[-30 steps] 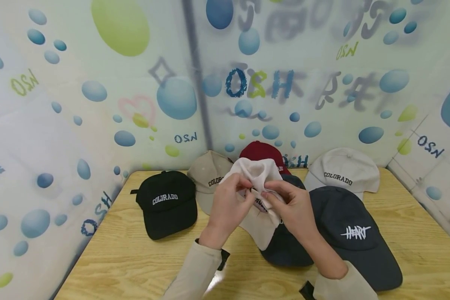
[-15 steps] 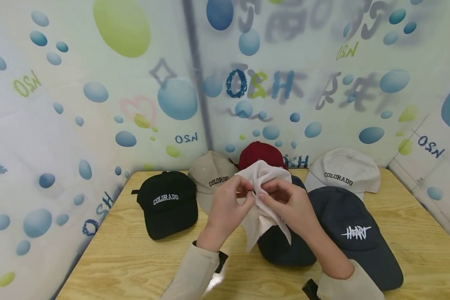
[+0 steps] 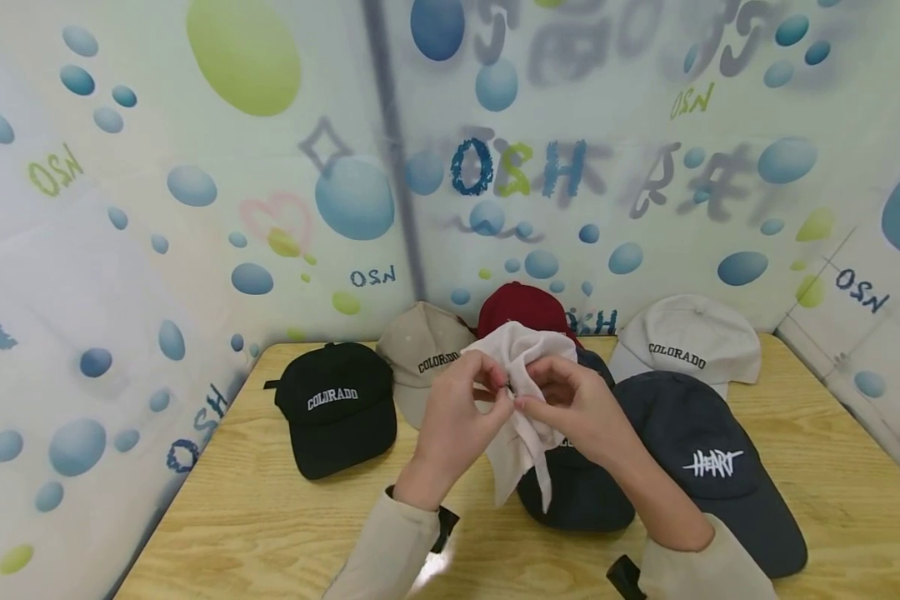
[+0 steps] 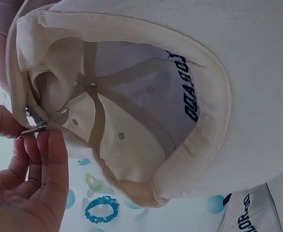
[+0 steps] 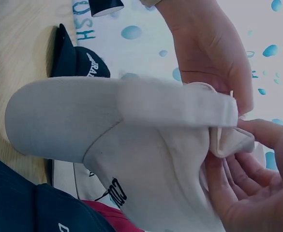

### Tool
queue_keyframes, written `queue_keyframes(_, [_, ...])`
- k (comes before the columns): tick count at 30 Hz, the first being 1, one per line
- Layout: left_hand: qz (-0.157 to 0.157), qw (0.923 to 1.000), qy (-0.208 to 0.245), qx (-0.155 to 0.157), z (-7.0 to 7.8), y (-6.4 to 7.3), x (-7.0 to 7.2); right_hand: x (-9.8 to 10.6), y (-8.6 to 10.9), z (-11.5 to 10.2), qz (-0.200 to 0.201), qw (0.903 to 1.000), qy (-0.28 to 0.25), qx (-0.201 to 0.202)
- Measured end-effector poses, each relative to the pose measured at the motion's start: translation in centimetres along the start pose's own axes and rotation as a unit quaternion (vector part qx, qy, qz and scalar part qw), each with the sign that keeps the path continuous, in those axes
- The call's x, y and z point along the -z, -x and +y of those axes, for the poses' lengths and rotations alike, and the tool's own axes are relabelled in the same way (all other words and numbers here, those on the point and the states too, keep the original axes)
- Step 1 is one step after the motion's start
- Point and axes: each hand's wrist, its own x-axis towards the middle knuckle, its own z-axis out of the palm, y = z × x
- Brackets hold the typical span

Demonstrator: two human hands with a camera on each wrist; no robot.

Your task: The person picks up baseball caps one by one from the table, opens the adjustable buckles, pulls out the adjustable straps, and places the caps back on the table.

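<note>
Both hands hold a pale beige cap [image 3: 521, 343] in the air over the table, its back strap turned up toward them. With thumb and fingertips my left hand [image 3: 456, 418] pinches a small metal buckle [image 4: 34, 128] at the strap end. My right hand [image 3: 588, 415] grips the fabric beside it, thumb and index finger close to the buckle. A loose strap [image 5: 180, 105] runs across the cap in the right wrist view, slightly blurred. Inside the cap, the left wrist view shows seams, eyelets and the back of dark lettering [image 4: 184, 87].
On the wooden table [image 3: 270, 542] lie a black cap [image 3: 333, 408], a tan cap [image 3: 420, 342], a red cap [image 3: 521, 302], a light grey cap [image 3: 693, 333], a dark HEART cap [image 3: 690, 425] and a navy cap [image 3: 577, 500] under the held one. A patterned sheet [image 3: 345, 100] hangs behind.
The held cap has tilted and its folds have shifted; a strap end now hangs down below the hands. Both hands stay at nearly the same spot, still gripping it.
</note>
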Motion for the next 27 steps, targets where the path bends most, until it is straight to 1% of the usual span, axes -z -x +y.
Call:
queue_keyframes(8, [-0.013,0.9994,0.019,-0.027,0.28,0.17,0.06,-0.05,0.07,0.43,0.022,0.9996,-0.015,0.01])
queue_keyframes(12, [-0.013,0.9993,0.02,-0.029,0.26,0.25,0.18,-0.13,0.11,0.56,0.037,0.9992,-0.011,0.009])
queue_keyframes(15, [-0.001,0.9998,0.002,-0.022,0.11,0.21,0.41,-0.16,0.12,0.56,0.043,0.999,-0.008,0.007])
queue_keyframes(19, [0.011,0.9992,-0.034,-0.015,-0.19,0.27,0.73,-0.15,0.19,0.56,0.04,0.9992,-0.003,0.009])
queue_keyframes(23, [0.007,0.9978,-0.063,-0.022,-0.42,0.45,0.86,-0.14,0.27,0.62,0.036,0.9993,0.004,0.011])
queue_keyframes(27, [-0.003,0.9964,-0.079,-0.031,-0.64,0.65,0.89,-0.22,0.27,0.79,0.033,0.9993,0.01,0.017])
